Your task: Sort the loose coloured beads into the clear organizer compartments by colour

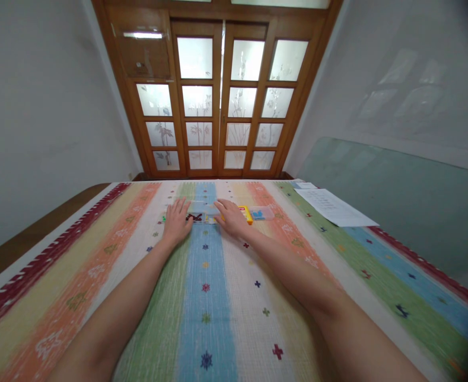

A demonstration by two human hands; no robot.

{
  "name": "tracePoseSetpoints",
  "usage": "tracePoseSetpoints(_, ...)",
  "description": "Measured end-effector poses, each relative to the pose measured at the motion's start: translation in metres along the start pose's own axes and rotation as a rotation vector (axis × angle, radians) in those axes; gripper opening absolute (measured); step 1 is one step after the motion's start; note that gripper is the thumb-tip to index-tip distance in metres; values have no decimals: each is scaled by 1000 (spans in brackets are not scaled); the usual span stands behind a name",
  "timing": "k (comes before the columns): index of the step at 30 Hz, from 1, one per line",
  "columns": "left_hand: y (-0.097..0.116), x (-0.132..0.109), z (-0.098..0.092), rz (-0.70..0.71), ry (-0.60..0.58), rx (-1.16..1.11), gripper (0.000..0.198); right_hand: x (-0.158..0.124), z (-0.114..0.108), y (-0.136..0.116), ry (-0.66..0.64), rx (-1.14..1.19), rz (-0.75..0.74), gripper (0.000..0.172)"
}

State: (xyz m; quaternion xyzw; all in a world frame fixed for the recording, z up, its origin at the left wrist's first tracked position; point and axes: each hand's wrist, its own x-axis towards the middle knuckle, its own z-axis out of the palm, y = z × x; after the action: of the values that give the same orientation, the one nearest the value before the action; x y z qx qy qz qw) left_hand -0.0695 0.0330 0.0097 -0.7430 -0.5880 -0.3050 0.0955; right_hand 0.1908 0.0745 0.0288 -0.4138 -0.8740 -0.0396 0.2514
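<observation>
My left hand (pixel 177 220) lies over a row of small clear plastic boxes with its fingers spread. Beside its thumb, dark brown pieces (pixel 195 217) show in one box, and a bit of green (pixel 164 218) peeks out on its other side. My right hand (pixel 233 218) is stretched out toward the left hand, its fingers apart at a clear box (pixel 210 218) in the middle. Just beyond the right hand sits a yellow box (pixel 246 214), partly covered by it. To the right of that, a clear box (pixel 269 213) holds blue pieces (pixel 258 214).
A striped, patterned cloth (pixel 205 276) covers the table. White printed sheets (pixel 333 206) lie toward its right edge. A pale green panel (pixel 401 196) stands along the right side, and wooden glazed doors (pixel 220 95) rise behind the far edge.
</observation>
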Motion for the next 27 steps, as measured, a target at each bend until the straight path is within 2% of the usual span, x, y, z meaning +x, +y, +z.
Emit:
tracePoseSetpoints(3, -1, -1, -1, 26, -39, 15, 64, 3, 8, -15, -37, -11, -9, 58)
tracePoseSetpoints(9, 8, 0, -6, 30, -9, 52, 57, -19, 9, -28, -111, -89, -90, 38)
tracePoseSetpoints(13, 12, -2, -8, 40, -12, 82, 49, -25, 11, -30, -121, -123, -124, 42)
tracePoseSetpoints(20, 19, -7, -7, 79, -35, 72, 35, -23, 11, -29, -114, -180, -132, 31)
tracePoseSetpoints(27, 22, -9, -4, 95, -111, 57, 37, -29, 11, -21, -90, -114, -106, 32)
